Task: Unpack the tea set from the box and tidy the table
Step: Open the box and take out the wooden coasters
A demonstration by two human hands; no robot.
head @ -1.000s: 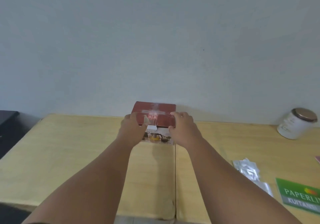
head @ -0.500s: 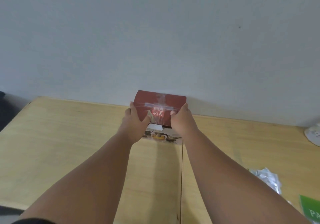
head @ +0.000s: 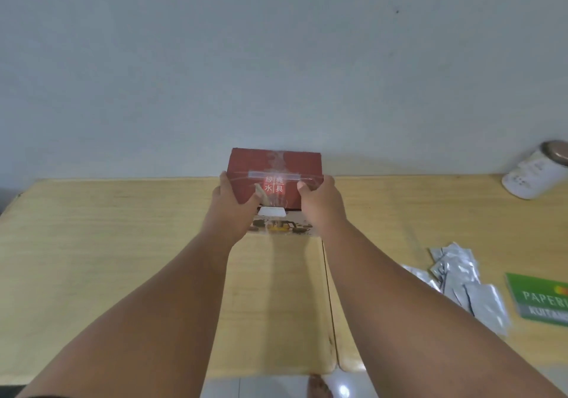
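A dark red tea set box (head: 276, 167) with white characters and a strip of clear tape across its lid stands at the far edge of the wooden table (head: 107, 244), close to the wall. Its front face shows a picture of a tea set. My left hand (head: 230, 210) grips the box's left side, thumb on the lid. My right hand (head: 321, 204) grips its right side in the same way. The box is closed and its contents are hidden.
A white jar with a metal lid (head: 534, 171) lies tilted at the far right. Several silver foil sachets (head: 461, 277) lie scattered on the right, beside a green booklet (head: 541, 299) at the frame's edge. A seam (head: 329, 299) splits the tabletop down the middle.
My hands have slid further out along the box's sides, and the box sits a little closer to me. The view has swung right, bringing the jar and the sachets back in.
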